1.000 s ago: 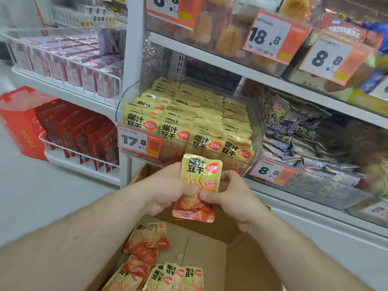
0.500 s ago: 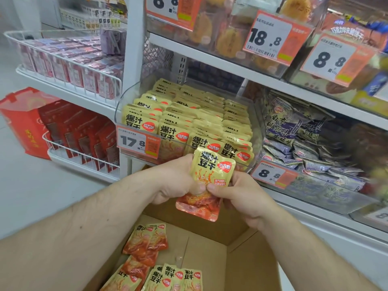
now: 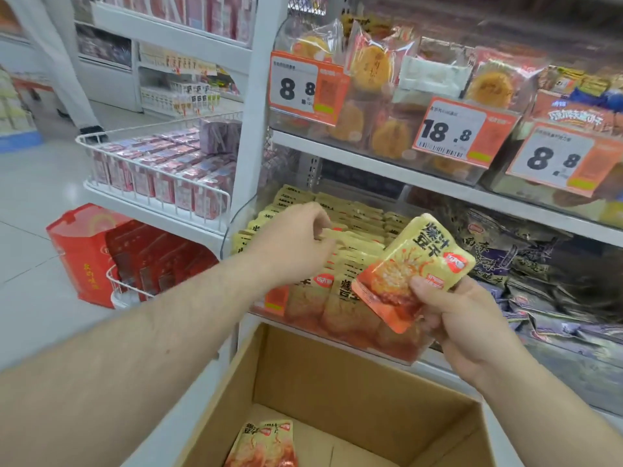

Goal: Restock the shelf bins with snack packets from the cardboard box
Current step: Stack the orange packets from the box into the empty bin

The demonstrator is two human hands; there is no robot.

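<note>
A clear shelf bin (image 3: 401, 357) is packed with upright yellow-and-orange snack packets (image 3: 357, 215). My left hand (image 3: 290, 242) reaches over the bin's middle. Its curled fingers pinch the top edge of one pale yellow packet (image 3: 340, 235) among the rows. To the right of the bin and in front of it, my right hand (image 3: 468, 325) grips a small tilted stack of the same packets (image 3: 418, 264) by its orange lower end. Below stands the open cardboard box (image 3: 337, 375), with a few packets (image 3: 266, 444) on its floor.
Dark purple snack bags (image 3: 526, 264) fill the neighbouring bin on the right. The shelf above carries pastries behind price tags (image 3: 448, 133). At left are a white wire basket (image 3: 151, 170), red gift boxes (image 3: 84, 254) on the floor, and a person's legs (image 3: 77, 79).
My left hand has let go of the stack and moved up and left into the bin. My right hand has carried the stack to the right and tilted it. The camera has lifted.
</note>
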